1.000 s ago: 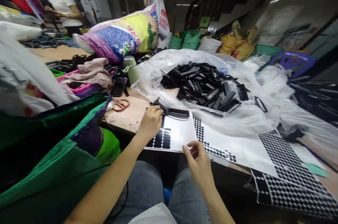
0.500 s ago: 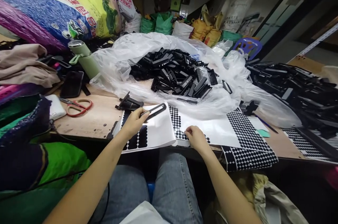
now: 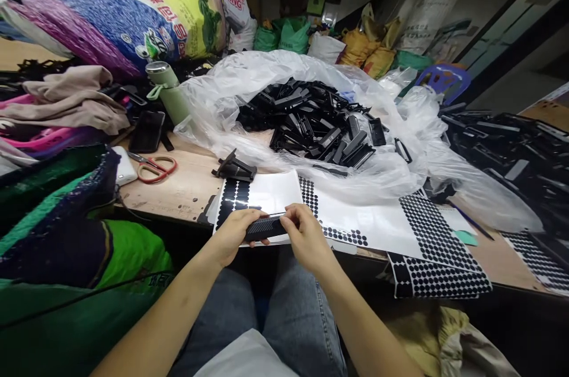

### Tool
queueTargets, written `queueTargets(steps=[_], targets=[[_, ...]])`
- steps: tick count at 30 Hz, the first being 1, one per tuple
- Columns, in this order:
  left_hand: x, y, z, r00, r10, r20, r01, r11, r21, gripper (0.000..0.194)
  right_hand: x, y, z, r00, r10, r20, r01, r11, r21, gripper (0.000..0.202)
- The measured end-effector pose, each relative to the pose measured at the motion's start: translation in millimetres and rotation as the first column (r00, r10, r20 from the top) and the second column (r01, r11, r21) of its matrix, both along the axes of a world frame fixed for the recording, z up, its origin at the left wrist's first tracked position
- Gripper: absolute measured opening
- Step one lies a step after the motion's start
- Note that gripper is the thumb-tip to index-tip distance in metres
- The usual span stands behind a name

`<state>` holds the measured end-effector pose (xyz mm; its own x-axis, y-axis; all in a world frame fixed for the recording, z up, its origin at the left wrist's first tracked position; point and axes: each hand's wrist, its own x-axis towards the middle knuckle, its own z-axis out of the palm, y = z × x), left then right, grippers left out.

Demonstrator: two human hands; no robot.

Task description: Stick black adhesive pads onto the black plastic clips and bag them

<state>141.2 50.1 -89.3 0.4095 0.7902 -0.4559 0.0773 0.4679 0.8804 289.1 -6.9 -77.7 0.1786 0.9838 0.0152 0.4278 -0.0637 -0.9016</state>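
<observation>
A long black plastic part (image 3: 265, 227) with a ribbed face is held over the front edge of the table. My left hand (image 3: 233, 236) grips its left end, thumb on top and fingertips showing below. My right hand (image 3: 306, 236) is closed at its right end, thumb and bent fingers against it; whether a small dot is also pinched there is hidden. Under and behind the hands lie white sheets (image 3: 276, 188) carrying black stickers. Rows of round black stickers (image 3: 344, 236) show just right of my right hand.
Behind the sheets, a clear plastic bag (image 3: 213, 122) lies spread around a heap of black plastic parts (image 3: 311, 122). To the left are red-handled scissors (image 3: 157, 169), a phone (image 3: 146, 131), a green bottle (image 3: 171, 95) and a black bracket-like piece (image 3: 235, 168). More black parts (image 3: 498, 146) are piled right.
My right hand has left the dot sheet and come up to the black part's right end. My left hand has brought the part lower and nearer, turning its ribbed face into view.
</observation>
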Motion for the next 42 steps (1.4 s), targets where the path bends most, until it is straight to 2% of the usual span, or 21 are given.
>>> queueTargets(steps=[8,21,24,28,31,35,42], targets=[[-7,-7,-1.1,0.998,0.017,0.055,-0.02,0.998,0.055,0.028,-15,0,-5.3,0.995,-0.041,0.087,0.04,0.999,0.008,0.013],[-16,-7,-6.3,0.993,0.091,0.071,-0.093,0.995,0.029,0.026,-31,3,-12.8,0.986,-0.041,0.164,0.035,0.998,0.043,0.012],[-28,-4,-12.6,0.992,0.128,0.017,-0.129,0.991,0.029,0.027,-34,19,-23.2,0.974,-0.053,0.22,0.04,0.997,0.065,0.008],[-61,4,-21.4,0.943,0.297,-0.149,-0.283,0.953,0.107,0.029,-42,56,-49.5,0.942,-0.101,0.319,0.121,0.992,-0.043,0.013],[-87,7,-23.5,0.906,0.374,-0.199,-0.352,0.926,0.138,0.027,-51,76,-67.4,0.931,-0.087,0.353,0.129,0.987,-0.095,0.006],[-105,6,-24.6,0.894,0.4,-0.202,-0.383,0.916,0.12,0.027,-56,79,-77.1,0.938,-0.096,0.334,0.135,0.986,-0.094,0.004],[-110,4,-31.2,0.901,0.409,-0.143,-0.401,0.912,0.082,0.029,-57,73,-75.8,0.955,-0.158,0.251,0.183,0.98,-0.077,0.005]])
